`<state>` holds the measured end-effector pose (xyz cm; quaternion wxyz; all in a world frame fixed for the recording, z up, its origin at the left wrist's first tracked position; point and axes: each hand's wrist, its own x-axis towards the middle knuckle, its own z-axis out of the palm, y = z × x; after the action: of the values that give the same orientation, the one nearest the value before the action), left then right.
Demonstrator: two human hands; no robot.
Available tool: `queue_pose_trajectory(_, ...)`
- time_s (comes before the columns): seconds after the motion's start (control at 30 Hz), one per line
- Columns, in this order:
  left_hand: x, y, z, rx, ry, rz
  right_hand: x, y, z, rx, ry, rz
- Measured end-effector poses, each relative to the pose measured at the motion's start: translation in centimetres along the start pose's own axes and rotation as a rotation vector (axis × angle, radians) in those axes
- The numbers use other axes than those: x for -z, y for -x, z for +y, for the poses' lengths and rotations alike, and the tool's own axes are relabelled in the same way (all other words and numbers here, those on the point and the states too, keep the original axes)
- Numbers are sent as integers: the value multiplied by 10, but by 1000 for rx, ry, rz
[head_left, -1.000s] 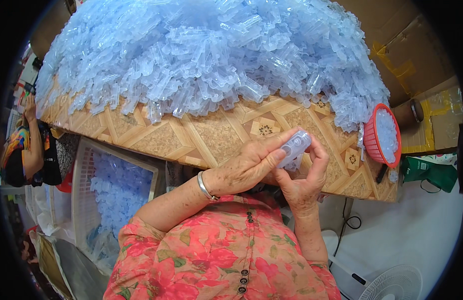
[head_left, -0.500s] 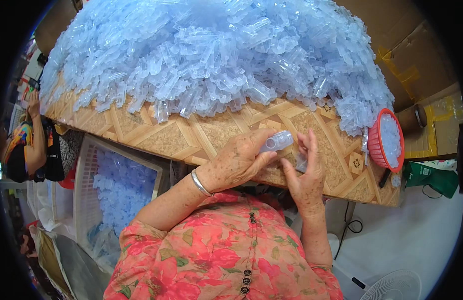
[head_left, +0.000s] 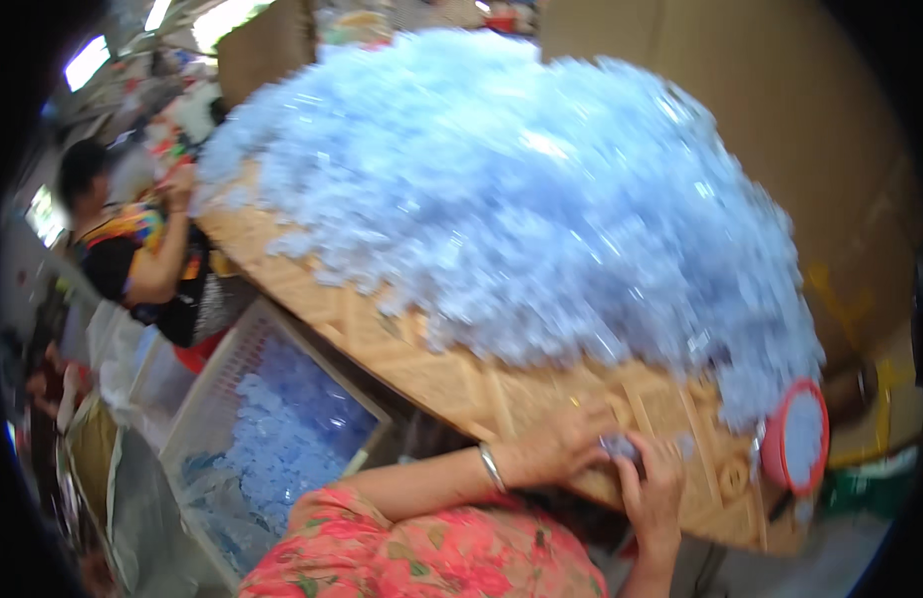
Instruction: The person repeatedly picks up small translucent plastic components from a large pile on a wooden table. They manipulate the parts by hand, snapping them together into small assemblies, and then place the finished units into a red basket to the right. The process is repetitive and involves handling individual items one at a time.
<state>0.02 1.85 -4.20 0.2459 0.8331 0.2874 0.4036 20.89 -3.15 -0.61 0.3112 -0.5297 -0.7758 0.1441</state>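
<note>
Close to the table's near edge, my left hand [head_left: 573,439], with a silver bangle at the wrist, is closed on a clear bluish plastic piece [head_left: 619,447]. My right hand [head_left: 657,486] meets it from the right, thumb and fingers pinched at the same piece. Another pale bit [head_left: 686,445] shows beside the right fingers; blur hides whether they hold it. Beyond both hands, a large heap of clear bluish plastic pieces [head_left: 521,199] covers much of the wood-patterned tabletop [head_left: 431,384].
A red basket [head_left: 775,453] of small pale pieces stands at the table's right end. Left of me, a white crate [head_left: 207,409] holds more bluish pieces. Another person [head_left: 132,239] sits at the far left. Cardboard [head_left: 750,130] rises behind the heap.
The view has swung up and left, so the heap and table appear lower. My hands have come together; my right fingers, apart before, now close at the plastic piece.
</note>
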Motion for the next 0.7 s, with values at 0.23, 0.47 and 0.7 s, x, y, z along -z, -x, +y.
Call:
queue_pose_trajectory(0.23, -5, 1, 2, -19, -8, -11, 3, -1, 6, 98, 19, -39)
queue_pose_trajectory(0.47, -3, 3, 3, -1, -3, -12, 40, -39, -2, -18, 16, 22)
queue_pose_trajectory(0.7, -6, 4, 2, -7, -19, -18, 27, -57, 72, 7, 300, -3)
